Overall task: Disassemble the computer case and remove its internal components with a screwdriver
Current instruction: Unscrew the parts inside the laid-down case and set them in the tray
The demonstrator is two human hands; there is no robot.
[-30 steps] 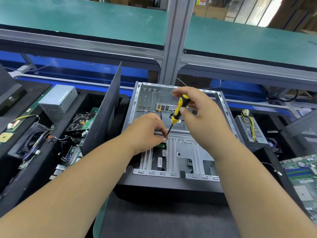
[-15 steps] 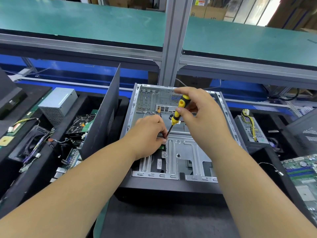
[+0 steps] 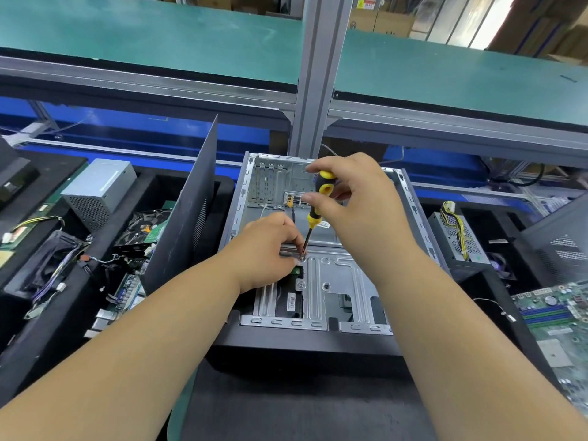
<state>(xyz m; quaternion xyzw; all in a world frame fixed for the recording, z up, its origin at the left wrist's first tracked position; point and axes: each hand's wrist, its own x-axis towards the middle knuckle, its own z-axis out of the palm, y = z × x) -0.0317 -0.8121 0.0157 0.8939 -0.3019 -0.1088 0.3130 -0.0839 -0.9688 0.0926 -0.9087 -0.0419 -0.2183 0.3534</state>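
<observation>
Head view: the computer case (image 3: 318,337) lies open at centre, between bins of removed parts. The right hand (image 3: 359,202) pinches the handle of the screwdriver (image 3: 316,211), whose tip sits on a screw (image 3: 301,258) in the drive bracket (image 3: 331,275). The left hand (image 3: 270,249) curls its fingertips beside the screw, touching the shaft. Risk: a tilted shaft may cam out, stripping the head or striking the fingers; a freed screw may drop into the chassis.

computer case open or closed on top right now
Open: the computer case lies on its side with no side panel, showing its bare metal interior, where the screwdriver reaches in.
</observation>
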